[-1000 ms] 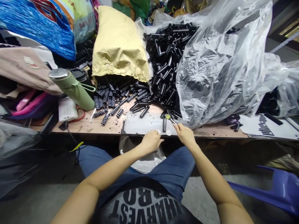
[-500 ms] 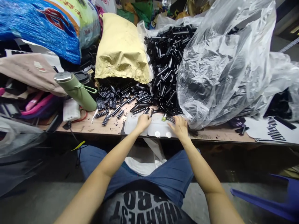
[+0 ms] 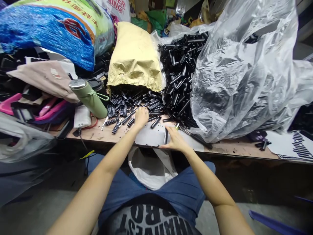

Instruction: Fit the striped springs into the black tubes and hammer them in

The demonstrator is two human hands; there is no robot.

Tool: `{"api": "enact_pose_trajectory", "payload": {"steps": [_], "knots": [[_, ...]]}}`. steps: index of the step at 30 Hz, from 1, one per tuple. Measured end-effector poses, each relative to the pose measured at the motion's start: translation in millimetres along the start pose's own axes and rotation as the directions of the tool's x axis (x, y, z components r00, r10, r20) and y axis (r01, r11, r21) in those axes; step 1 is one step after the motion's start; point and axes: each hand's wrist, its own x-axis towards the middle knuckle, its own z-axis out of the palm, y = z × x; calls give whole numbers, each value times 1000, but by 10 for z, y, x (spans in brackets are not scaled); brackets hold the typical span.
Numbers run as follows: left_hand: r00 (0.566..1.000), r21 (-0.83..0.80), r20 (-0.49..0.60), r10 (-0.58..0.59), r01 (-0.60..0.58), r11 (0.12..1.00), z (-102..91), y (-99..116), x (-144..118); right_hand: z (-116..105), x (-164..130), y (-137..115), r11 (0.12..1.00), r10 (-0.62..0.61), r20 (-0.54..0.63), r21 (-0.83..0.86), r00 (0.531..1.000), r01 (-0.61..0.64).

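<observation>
At the front edge of the heap of black-and-white ribbed pieces (image 3: 119, 107), my left hand (image 3: 141, 117) has its fingers curled down. What its fingertips hold, if anything, is hidden; a dark rod shows just left of them. My right hand (image 3: 176, 139) spans a short black tube (image 3: 166, 135), thumb at the near end and forefinger at the far end. That tube stands over a white sheet (image 3: 148, 136) on the table edge. Beside the right hand lies a long dark rod (image 3: 195, 136), with a yellow-green piece near its far end. Another black tube (image 3: 156, 122) lies between my hands.
A big pile of black tubes (image 3: 177, 78) rises behind, flanked by a yellow sack (image 3: 137, 55) and a large clear plastic bag (image 3: 234, 81). A green bottle (image 3: 91, 101) and a white box (image 3: 81, 117) stand left. An open white bag (image 3: 144, 169) hangs below the edge.
My left hand has moved left and away from me to the ribbed pieces. My right hand has shifted left, from the long rod to the short black tube. The camera view has shifted slightly.
</observation>
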Motion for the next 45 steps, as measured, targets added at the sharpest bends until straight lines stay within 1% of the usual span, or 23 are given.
{"api": "enact_pose_trajectory", "payload": {"steps": [1,3,5,6,8,10,11,12,13,14,15,17,18,19,20,23,25,28,30,33,36,41,45], "knots": [[1000,132,16,-1,-1,991,13,-74,210,40,-15,-8,999,44,21,-27,999,-44],[987,288,155,35,-79,954,53,-164,556,110,-37,-22,988,127,51,-90,991,-122],[959,323,275,65,-155,934,87,-190,773,144,-54,-25,979,169,99,-133,981,-155],[951,327,301,72,-174,929,94,-191,834,142,-61,-20,977,177,131,-144,975,-158],[954,305,291,70,-162,938,74,-193,881,113,-78,-3,977,180,198,-148,964,-152],[970,185,235,68,-114,976,7,-209,847,74,-95,17,978,181,243,-149,953,-147],[979,64,198,49,-63,996,-42,-218,802,60,-102,26,977,184,253,-153,950,-148],[986,-94,168,8,8,996,-96,-224,739,54,-106,33,976,186,255,-159,949,-149],[988,-272,147,-49,88,958,-152,-221,657,54,-109,36,975,188,250,-162,950,-151],[983,-440,148,-105,161,884,-207,-209,557,61,-108,34,975,188,237,-161,953,-152],[975,-586,168,-148,219,780,-259,-184,442,71,-105,27,977,182,213,-149,960,-152],[960,-779,232,-158,280,561,-347,-103,179,87,-90,-4,988,141,146,-88,979,-129],[955,-830,265,-132,295,473,-384,-50,42,87,-79,-30,994,106,107,-44,989,-102],[949,-858,299,-99,313,407,-417,7,-91,81,-66,-63,998,66,67,2,996,-66],[939,-869,336,-70,338,362,-445,65,-216,67,-51,-102,999,25,29,44,999,-26],[900,-856,434,-36,424,295,-491,221,-516,-1,10,-248,987,-71,-74,140,995,81],[876,-845,479,-44,475,246,-473,299,-652,-43,62,-351,968,-123,-140,200,982,150],[871,-856,483,-95,492,160,-384,385,-791,-62,145,-470,919,-221,-223,279,949,280],[866,-859,486,-117,498,120,-321,430,-855,-45,189,-507,891,-274,-254,296,928,344],[855,-851,505,-117,516,98,-285,490,-916,-1,216,-508,891,-293,-255,275,921,360],[851,-841,507,-139,524,135,-302,541,-939,37,200,-486,910,-274,-235,250,933,330],[810,-784,550,-204,585,208,-259,566,-925,97,153,-460,944,-161,-184,258,970,206],[778,-731,592,-211,629,266,-86,490,-908,242,137,-402,967,-71,-187,230,980,114]]}}
